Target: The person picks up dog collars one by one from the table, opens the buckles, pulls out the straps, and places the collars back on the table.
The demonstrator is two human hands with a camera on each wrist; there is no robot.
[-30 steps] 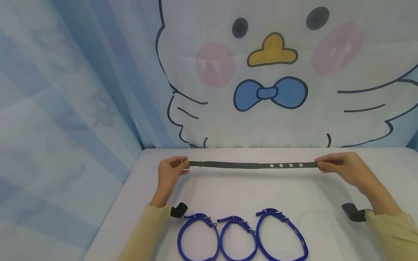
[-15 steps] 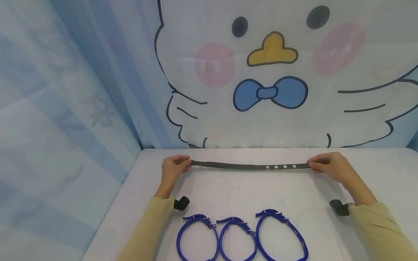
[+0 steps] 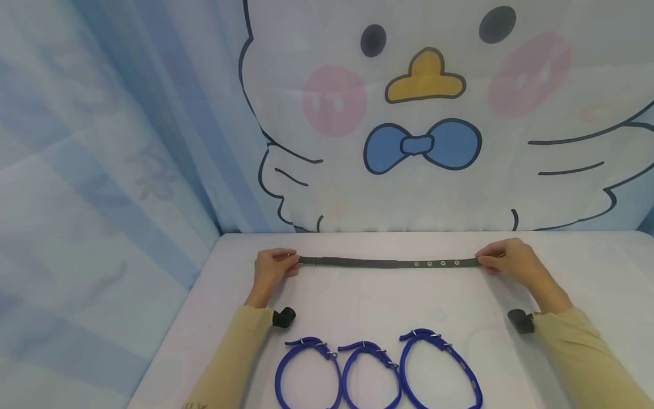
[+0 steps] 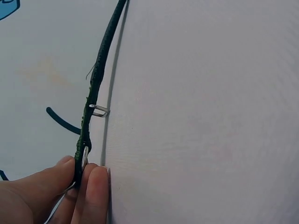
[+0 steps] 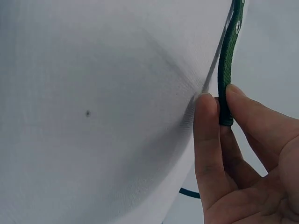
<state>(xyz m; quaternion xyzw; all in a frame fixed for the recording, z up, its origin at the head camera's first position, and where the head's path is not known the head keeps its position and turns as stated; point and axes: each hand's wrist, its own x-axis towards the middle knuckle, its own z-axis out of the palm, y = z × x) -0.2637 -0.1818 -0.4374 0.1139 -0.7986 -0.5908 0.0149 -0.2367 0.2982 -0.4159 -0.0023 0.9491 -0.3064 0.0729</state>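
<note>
A dark green collar (image 3: pixel 357 263) with metal eyelets stretches nearly straight between both hands over the far part of the table. My left hand (image 3: pixel 272 272) pinches its buckle end; in the left wrist view the thumb and fingers grip the collar (image 4: pixel 96 79) beside a metal ring, with a wire loop farther up. My right hand (image 3: pixel 516 267) pinches the plain tip past the eyelets. In the right wrist view that tip shows between thumb and fingers of the right hand (image 5: pixel 247 163). Closer to me lie three blue collars, each fastened into a loop: left (image 3: pixel 278 378), middle (image 3: pixel 347 375) and right (image 3: pixel 405 369).
The white table (image 3: pixel 383 301) runs back to a curtain (image 3: pixel 419 193) printed with a cartoon bird. Another blue and white curtain (image 3: pixel 102 227) hangs along the left side. A black camera mount sits at each wrist.
My right hand has moved left and my left hand slightly right, drawing closer together. The green collar sagged a little, and now lies straighter and slightly nearer me. The blue collars stay put.
</note>
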